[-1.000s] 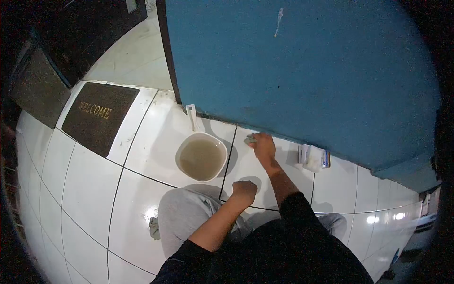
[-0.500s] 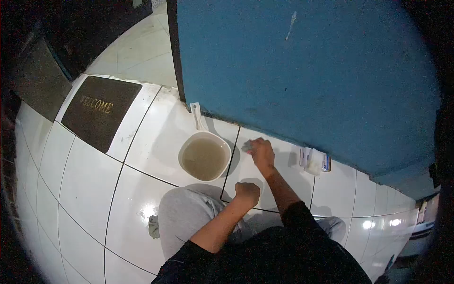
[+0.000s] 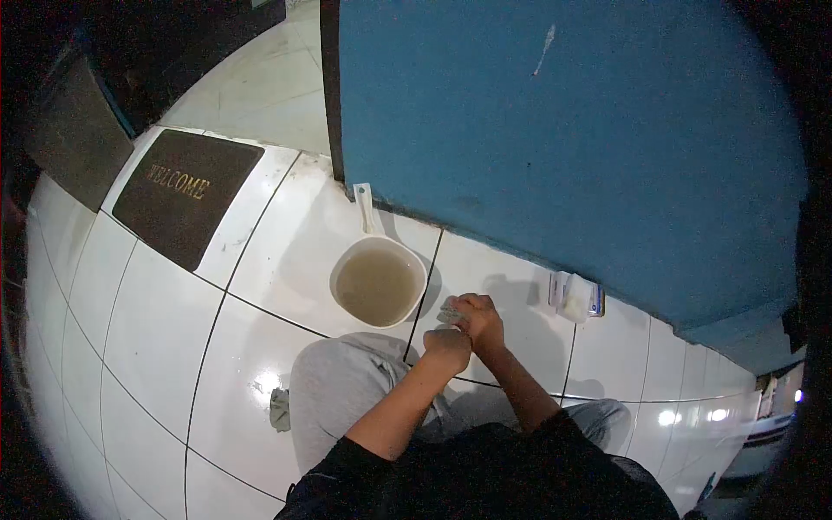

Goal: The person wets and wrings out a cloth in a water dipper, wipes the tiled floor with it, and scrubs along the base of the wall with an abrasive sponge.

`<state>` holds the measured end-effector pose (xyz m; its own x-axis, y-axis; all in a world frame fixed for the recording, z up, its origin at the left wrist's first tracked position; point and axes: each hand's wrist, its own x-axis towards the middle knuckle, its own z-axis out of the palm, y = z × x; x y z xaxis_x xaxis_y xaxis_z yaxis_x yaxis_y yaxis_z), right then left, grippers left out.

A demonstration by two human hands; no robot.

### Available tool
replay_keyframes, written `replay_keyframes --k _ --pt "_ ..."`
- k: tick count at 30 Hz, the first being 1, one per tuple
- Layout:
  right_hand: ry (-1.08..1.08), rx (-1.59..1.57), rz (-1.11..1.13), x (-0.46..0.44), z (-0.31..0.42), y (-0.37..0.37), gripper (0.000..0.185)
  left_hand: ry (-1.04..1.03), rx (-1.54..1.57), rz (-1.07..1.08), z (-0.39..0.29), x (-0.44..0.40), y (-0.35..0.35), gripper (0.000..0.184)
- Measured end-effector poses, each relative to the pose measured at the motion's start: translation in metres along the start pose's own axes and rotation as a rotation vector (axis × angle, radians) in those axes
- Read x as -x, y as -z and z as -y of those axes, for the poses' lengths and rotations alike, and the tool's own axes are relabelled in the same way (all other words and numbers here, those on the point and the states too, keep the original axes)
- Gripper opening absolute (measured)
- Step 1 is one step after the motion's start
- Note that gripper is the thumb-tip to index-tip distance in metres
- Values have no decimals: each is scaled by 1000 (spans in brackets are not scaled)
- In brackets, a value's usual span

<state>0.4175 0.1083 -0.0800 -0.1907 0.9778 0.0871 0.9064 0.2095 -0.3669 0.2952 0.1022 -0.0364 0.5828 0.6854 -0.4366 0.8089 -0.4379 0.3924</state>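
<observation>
My right hand point(image 3: 480, 319) is closed round a small grey-green piece that looks like a crumpled cloth point(image 3: 448, 313), which pokes out past the fingertips. Just below it, my left hand point(image 3: 447, 348) is a fist, its knuckles close against the right hand; whatever lies inside is hidden. A white long-handled dipper point(image 3: 334, 299), filled with cloudy brownish water point(image 3: 377, 288), stands on the tiles to the left of both hands.
Small packages point(image 3: 575, 297) lie by the foot of the blue wall point(image 3: 555, 165). Another crumpled grey-green cloth point(image 3: 279, 409) is on the floor left of my knee point(image 3: 334, 390). A dark WELCOME mat point(image 3: 186, 199) lies at the far left.
My right hand has come back from near the wall, toward my body, and now meets my left fist with the grey-green piece still in its grip. The left hand has barely moved.
</observation>
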Motion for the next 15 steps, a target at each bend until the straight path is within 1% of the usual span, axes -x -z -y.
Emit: replay_keyframes --k 2,4,5,6,7,8,10,11,12,15 --pt "34 21 -72 -10 -6 -5 37 19 45 97 -1 2 10 20" --pt "-82 142 -33 -41 -3 2 35 10 60 92 0 1 6 20" --pt "-26 197 -115 -57 -16 -6 31 1 68 74 0 0 6 20" --pt "-102 115 -102 -75 -18 -4 29 3 67 76 0 0 7 20" --pt "-76 108 -214 -88 -18 -2 28 -9 69 83 -2 0 10 20" --pt "-70 103 -216 -102 -21 -2 28 -18 72 90 -2 1 11 21" --pt "-184 89 -186 -123 -34 -12 29 -10 52 78 0 0 8 21" --pt "-122 134 -246 -125 -38 -15 28 -15 33 68 0 0 6 21" --pt "-124 141 -254 -118 -37 -11 28 -24 29 61 -2 0 6 21" --pt "-79 58 -160 -81 -13 -5 30 -38 36 101 0 -2 7 22"
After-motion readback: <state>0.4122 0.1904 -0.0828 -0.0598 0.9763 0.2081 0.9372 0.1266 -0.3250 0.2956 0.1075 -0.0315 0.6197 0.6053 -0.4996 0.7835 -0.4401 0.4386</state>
